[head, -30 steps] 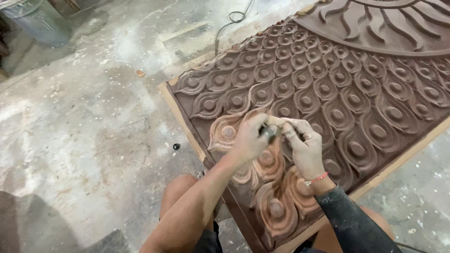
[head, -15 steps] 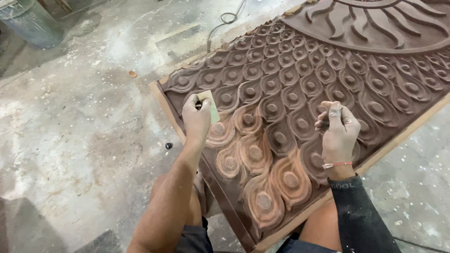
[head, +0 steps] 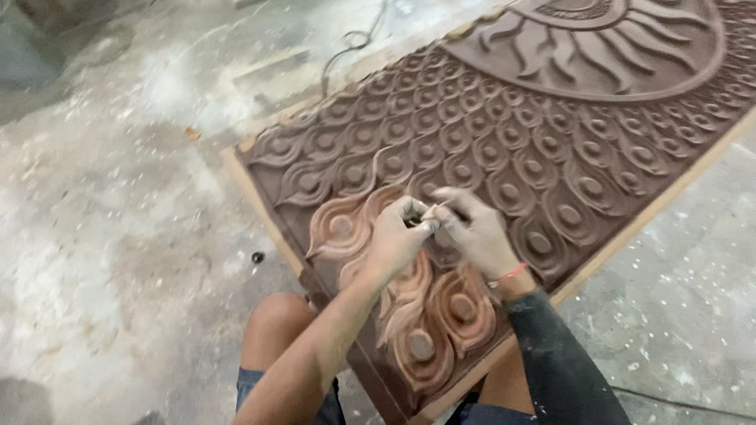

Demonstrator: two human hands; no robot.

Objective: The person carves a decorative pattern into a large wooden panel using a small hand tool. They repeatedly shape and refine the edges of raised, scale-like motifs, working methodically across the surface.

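Note:
A large carved wooden panel [head: 551, 149] lies flat on the floor, covered in dark brown feather-eye reliefs with a sunburst at the far right. Its near corner shows lighter, reddish carvings [head: 429, 315]. My left hand [head: 398, 236] and my right hand [head: 476, 228] meet over the panel near that lighter patch, both pinching a small pale piece [head: 431, 212] between their fingertips. What the piece is cannot be made out. A red band circles my right wrist, above a dark sleeve.
Dusty grey concrete floor [head: 118, 260] surrounds the panel. A cable [head: 354, 43] trails across the floor behind the panel. A small dark round object [head: 257, 257] lies on the floor by the panel's left edge. My bare knee [head: 276, 323] is beside the near corner.
The hands had parted half a second ago, the left lifted toward the panel's left edge holding a pale piece. Now they are together again over the carving.

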